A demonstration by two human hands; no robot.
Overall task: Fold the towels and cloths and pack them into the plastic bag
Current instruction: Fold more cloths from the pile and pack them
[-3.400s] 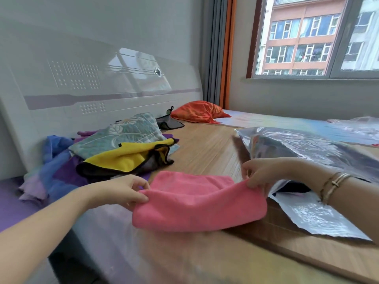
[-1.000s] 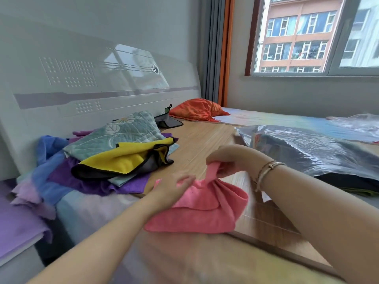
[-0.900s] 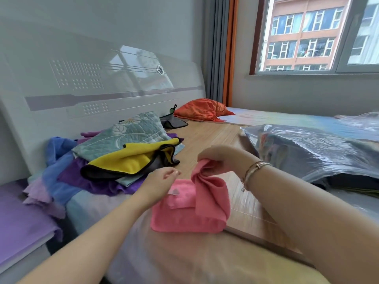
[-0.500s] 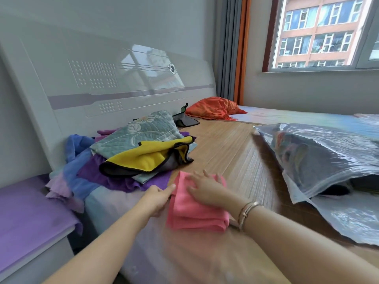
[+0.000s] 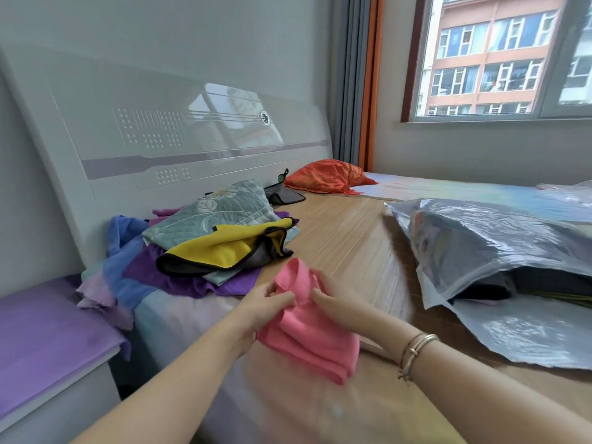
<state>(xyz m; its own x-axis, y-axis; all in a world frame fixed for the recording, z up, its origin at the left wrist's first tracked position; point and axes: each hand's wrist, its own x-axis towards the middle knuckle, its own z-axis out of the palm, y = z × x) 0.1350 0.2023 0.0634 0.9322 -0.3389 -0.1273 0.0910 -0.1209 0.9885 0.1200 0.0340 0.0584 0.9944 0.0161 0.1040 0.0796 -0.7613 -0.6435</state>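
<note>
At far left I see the pile of loose cloths (image 5: 205,251) against the headboard (image 5: 160,139). My left hand (image 5: 266,307) and right hand (image 5: 333,304) both pinch the folded pink towel (image 5: 307,334), lifted at the bed's near edge. To the right, the plastic bag (image 5: 499,248) lies open-mouthed, holding dark folded fabric, possibly several pieces.
</note>
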